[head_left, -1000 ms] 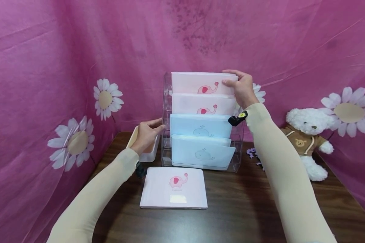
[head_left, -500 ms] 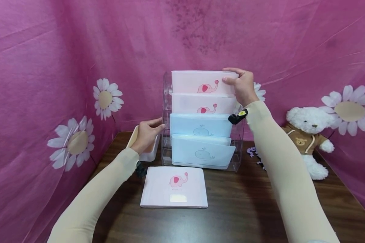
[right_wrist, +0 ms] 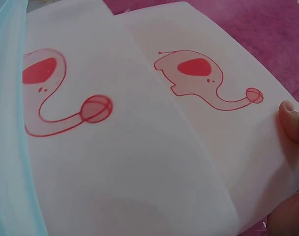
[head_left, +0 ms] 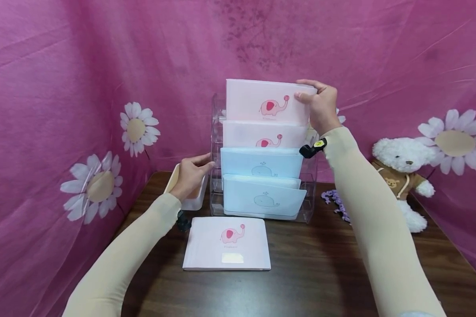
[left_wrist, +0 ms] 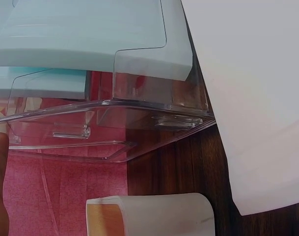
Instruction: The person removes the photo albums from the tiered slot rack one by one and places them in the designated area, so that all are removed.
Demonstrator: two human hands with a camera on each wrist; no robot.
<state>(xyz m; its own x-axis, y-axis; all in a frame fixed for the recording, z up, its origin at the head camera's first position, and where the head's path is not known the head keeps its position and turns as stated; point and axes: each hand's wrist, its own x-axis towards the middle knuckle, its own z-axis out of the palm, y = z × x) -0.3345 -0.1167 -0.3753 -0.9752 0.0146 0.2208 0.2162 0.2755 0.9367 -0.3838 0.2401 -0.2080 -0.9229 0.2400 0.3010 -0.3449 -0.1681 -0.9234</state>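
- Magenta cloth backdrop (head_left: 182, 57) with big white daisies, wrapping round the whole setup
- Dark brown wood-grain bench (head_left: 301, 273) under everything
- Clear plastic tiered rack (head_left: 217, 187) standing on it, kinda mid-bench
- Fluffy white teddy bear (head_left: 404, 156) in a brown hoodie, sat over on the right
- Pale pink elephant booklet (head_left: 247, 101) up at the rack's top tier, its bottom edge hidden behind a second pink one (head_left: 242, 134)
- Pale blue whale booklets (head_left: 238, 196) on the lower tiers, front one a bit tilted
- Another pink elephant booklet (head_left: 206, 244), lying flat in front of the rack
- White plastic bin (head_left: 196, 202), just left of the rack
- Right hand (head_left: 323, 105): grip pinching the top booklet's upper right corner, thumb in front
- Left hand (head_left: 189, 178): fingers at the rack's left side, can't tell if that grip's actually pinching it
- Lacy purple thingy (head_left: 338, 207) near the bear, partly hidden by a sleeve
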